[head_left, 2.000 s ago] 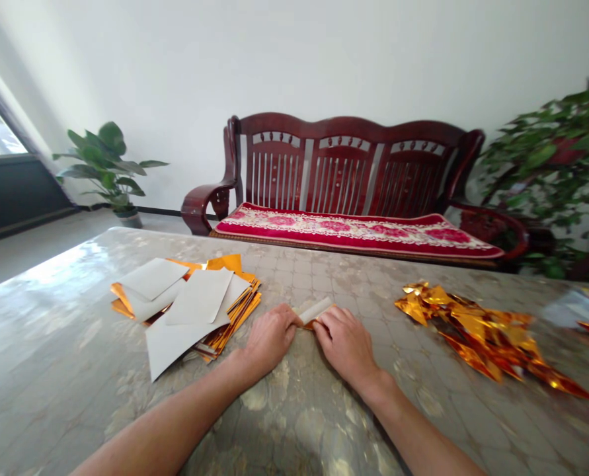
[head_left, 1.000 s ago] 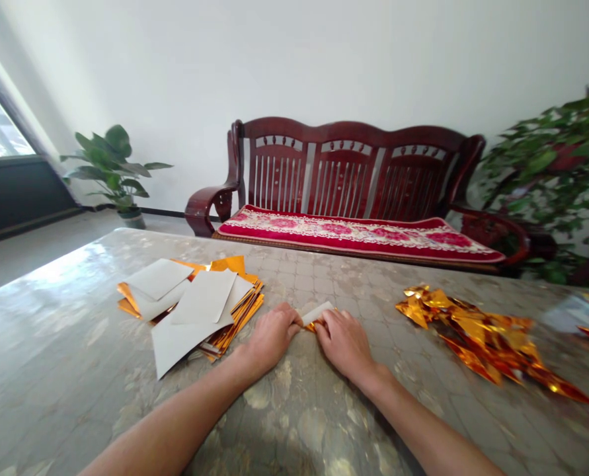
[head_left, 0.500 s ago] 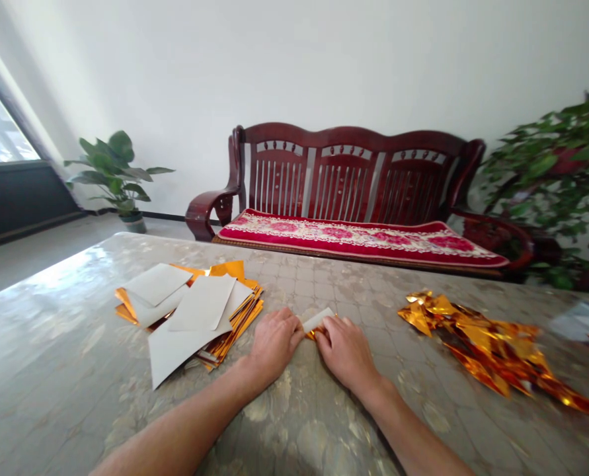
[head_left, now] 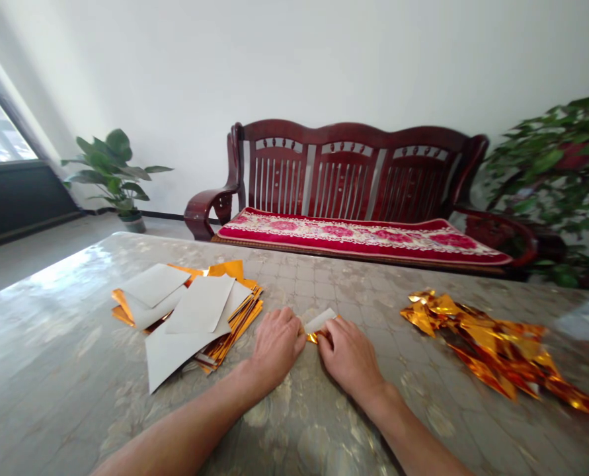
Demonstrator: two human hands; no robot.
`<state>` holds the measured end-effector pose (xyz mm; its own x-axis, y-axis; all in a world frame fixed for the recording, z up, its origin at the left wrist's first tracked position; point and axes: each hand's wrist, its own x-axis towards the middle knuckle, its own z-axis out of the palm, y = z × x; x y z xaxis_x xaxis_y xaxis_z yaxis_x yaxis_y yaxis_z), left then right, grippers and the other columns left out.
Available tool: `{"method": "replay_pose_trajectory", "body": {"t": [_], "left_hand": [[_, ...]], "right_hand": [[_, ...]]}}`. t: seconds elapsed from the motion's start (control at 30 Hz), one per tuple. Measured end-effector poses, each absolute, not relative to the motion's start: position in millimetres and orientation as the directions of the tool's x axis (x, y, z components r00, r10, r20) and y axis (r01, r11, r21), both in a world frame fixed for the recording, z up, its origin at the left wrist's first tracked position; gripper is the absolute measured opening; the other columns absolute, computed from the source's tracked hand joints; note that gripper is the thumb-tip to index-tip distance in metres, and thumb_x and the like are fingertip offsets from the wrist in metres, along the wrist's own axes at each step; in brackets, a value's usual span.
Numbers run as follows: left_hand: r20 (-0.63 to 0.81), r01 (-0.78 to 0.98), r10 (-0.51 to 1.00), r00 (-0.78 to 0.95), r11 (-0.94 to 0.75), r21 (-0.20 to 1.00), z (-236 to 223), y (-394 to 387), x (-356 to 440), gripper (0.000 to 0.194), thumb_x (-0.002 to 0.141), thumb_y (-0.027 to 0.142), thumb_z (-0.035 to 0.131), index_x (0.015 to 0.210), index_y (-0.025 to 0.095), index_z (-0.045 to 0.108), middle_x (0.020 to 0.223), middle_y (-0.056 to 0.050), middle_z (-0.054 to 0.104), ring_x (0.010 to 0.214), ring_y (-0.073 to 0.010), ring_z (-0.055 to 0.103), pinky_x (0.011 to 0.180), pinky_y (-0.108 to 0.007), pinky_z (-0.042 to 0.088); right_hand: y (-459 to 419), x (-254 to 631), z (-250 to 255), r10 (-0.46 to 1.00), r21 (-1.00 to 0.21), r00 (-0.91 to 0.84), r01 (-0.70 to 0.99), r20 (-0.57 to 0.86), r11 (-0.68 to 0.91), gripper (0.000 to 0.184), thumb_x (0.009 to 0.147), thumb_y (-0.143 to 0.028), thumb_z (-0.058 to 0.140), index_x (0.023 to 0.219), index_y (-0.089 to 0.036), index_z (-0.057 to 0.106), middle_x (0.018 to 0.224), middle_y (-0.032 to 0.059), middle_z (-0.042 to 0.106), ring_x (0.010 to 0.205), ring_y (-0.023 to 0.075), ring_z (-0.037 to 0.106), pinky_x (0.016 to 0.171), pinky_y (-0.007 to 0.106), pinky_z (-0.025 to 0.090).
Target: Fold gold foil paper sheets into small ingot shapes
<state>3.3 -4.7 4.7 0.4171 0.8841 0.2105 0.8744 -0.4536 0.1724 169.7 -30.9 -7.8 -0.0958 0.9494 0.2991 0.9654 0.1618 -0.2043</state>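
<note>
Between my two hands lies a small sheet of gold foil paper, its pale backing facing up and a folded gold edge showing towards me. My left hand is closed on the sheet's left end, thumb and fingers pressed together. On the right end, my right hand pinches it with curled fingers. Both hands rest low at the tabletop. Left of them is a loose stack of the same paper, mostly pale side up with gold edges. Folded gold foil pieces lie in a heap on the right.
The table has a patterned, glossy cover. A clear plastic bag lies at its right edge. Behind the table stands a dark red wooden bench with a floral red cushion. Potted plants stand at both sides.
My hands stay on the sheet and have barely shifted. Slightly more of its pale surface shows between them. The whole view has moved a little.
</note>
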Motion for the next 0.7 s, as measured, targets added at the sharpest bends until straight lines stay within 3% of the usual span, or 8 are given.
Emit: {"method": "replay_pose_trajectory", "body": {"t": [0.4,0.7], "left_hand": [[0.195,0.876,0.885,0.423,-0.455,0.162,2.6,-0.7,2.8,0.021,0.093,0.034,0.055,0.083,0.018,0.066,0.096,-0.007,0.063,0.094,-0.0244,0.055,0.078,-0.036,0.039],[0.191,0.886,0.891,0.412,-0.441,0.144,0.8,0.9,5.1,0.019,0.092,0.033,0.055,0.084,0.019,0.065,0.096,-0.008,0.062,0.094,-0.0241,0.054,0.079,-0.036,0.038]], "right_hand": [[-29.2,167.4,-0.5,0.969,-0.196,-0.091,0.971,0.231,0.138,0.017,0.092,-0.022,0.048,0.077,-0.023,0.056,0.088,0.0037,0.068,0.085,0.02,0.06,0.071,0.03,0.036],[-25.5,168.6,-2.4,0.982,-0.231,0.003,0.972,0.189,0.042,0.009,0.088,-0.022,0.052,0.081,-0.023,0.057,0.081,0.002,0.068,0.078,0.0189,0.061,0.062,0.029,0.03]]}}
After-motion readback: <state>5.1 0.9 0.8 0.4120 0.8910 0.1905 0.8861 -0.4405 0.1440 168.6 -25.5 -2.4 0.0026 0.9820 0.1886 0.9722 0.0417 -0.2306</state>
